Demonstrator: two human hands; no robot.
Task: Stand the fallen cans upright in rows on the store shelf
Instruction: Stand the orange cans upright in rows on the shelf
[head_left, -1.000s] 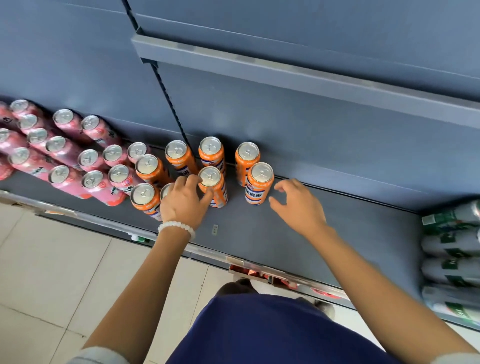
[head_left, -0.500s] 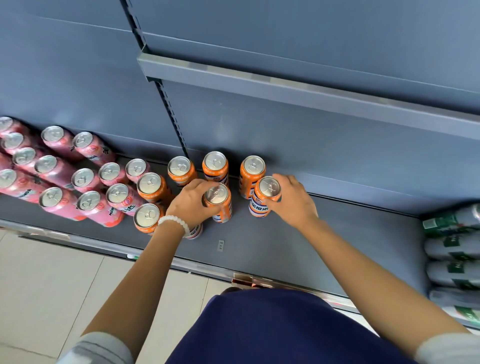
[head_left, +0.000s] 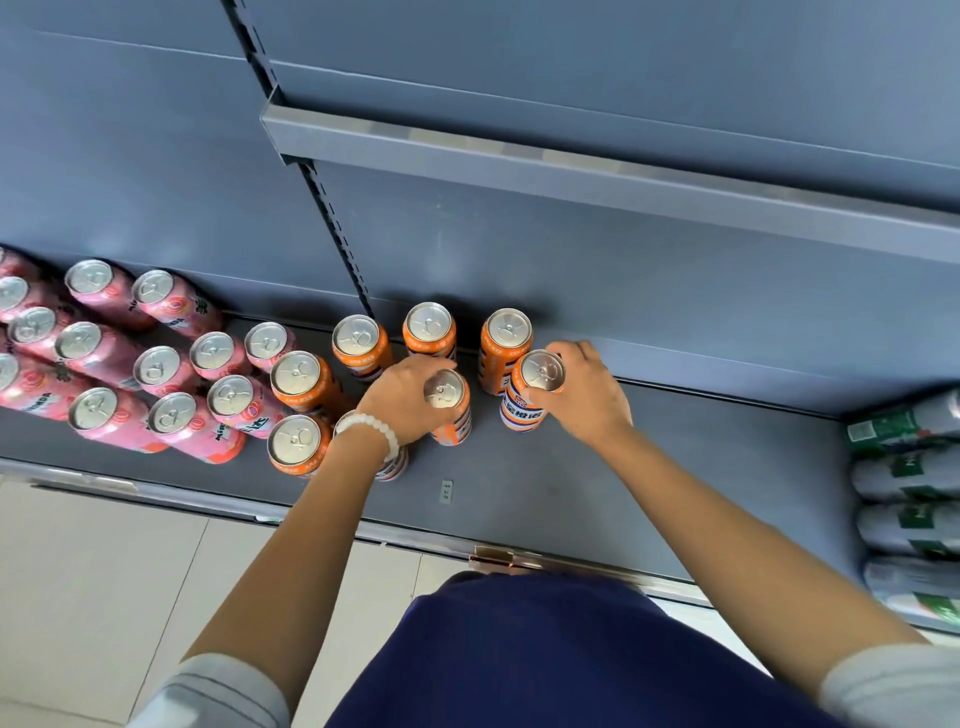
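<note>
Likely stiff, slick cans: one gripped round the rim by L hand (head_left: 410, 397), another by R hand (head_left: 582, 395); best held mid-body.

Eight orange aluminium cans (head_left: 508, 347) with silver pull-tab lids, all upright on the dark grey metal shelf (head_left: 571, 488). Three at the back wall toward 12 o'clock, three stepping down toward 8 o'clock, two in front, each gripped near its rim.
</note>
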